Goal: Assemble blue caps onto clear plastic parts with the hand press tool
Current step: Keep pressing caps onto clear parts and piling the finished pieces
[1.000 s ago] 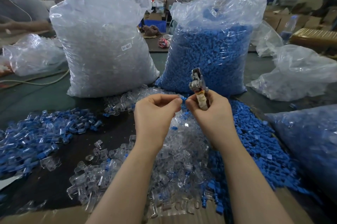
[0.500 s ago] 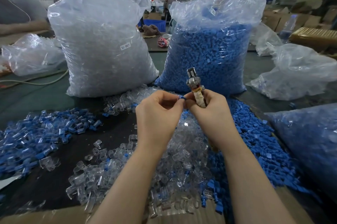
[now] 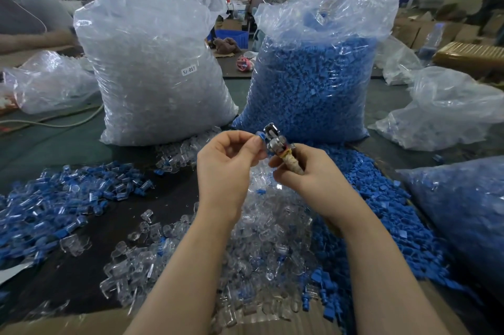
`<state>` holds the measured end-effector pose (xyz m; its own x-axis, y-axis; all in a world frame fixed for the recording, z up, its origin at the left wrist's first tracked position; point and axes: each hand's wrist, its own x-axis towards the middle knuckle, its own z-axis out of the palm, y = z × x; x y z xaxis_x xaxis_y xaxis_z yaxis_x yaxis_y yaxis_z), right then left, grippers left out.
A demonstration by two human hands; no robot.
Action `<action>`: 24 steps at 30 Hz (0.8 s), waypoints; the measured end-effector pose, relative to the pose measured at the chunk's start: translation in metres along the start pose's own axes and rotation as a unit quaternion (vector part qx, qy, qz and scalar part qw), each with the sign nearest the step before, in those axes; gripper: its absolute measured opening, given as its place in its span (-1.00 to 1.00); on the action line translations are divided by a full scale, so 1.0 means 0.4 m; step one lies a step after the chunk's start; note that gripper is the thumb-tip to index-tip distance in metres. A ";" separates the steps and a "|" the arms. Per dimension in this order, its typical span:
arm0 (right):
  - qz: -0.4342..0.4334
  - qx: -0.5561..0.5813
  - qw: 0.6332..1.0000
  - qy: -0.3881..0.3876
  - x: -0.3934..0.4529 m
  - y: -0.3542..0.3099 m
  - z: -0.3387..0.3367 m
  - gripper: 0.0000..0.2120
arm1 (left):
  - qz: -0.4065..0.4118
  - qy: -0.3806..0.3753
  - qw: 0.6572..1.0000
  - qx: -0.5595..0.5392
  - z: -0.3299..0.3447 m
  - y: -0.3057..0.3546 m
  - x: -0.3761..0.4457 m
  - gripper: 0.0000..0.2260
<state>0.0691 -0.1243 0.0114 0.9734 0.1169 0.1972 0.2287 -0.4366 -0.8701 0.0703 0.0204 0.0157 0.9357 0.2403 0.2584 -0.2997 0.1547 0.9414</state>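
My left hand (image 3: 227, 168) pinches a small part with a blue cap (image 3: 260, 137) at its fingertips, right against the metal head of the hand press tool (image 3: 278, 143). My right hand (image 3: 308, 173) grips the tool by its tape-wrapped handle, head pointing up and away. Below my hands lies a heap of loose clear plastic parts (image 3: 267, 236). Loose blue caps (image 3: 381, 206) are piled to the right of it. A spread of finished blue-capped clear parts (image 3: 62, 198) lies at the left.
Two tall plastic sacks stand behind my hands: clear parts (image 3: 158, 69) on the left, blue caps (image 3: 313, 83) on the right. More bags lie at the right (image 3: 447, 110), far right (image 3: 463, 214) and far left (image 3: 51, 80). Cardboard (image 3: 81, 323) edges the table front.
My left hand has lifted the blue-capped part from between my fingertips up to the tool's head. The tool has tilted a little to the left; my right hand has dropped slightly.
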 end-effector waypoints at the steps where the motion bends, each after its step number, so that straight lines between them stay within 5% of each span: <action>1: -0.001 -0.005 1.000 -0.005 0.001 0.001 -0.001 -0.90 | 0.001 -0.002 1.000 -0.003 0.001 0.000 0.000 -0.92; 17: -0.002 -0.072 0.997 -0.006 0.000 0.014 0.005 -0.82 | 0.016 -0.023 1.000 -0.004 0.000 0.005 -0.003 -0.91; 24: -0.005 -0.153 0.988 -0.002 0.008 0.008 0.000 -0.93 | -0.092 -0.017 0.995 -0.023 -0.027 -0.002 0.015 -0.97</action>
<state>0.0728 -0.1254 0.0090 0.9713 0.1252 0.2023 0.2322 -0.6841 -0.6914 0.0741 0.0320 0.0142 0.9808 0.1725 0.0911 -0.1309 0.2361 0.9629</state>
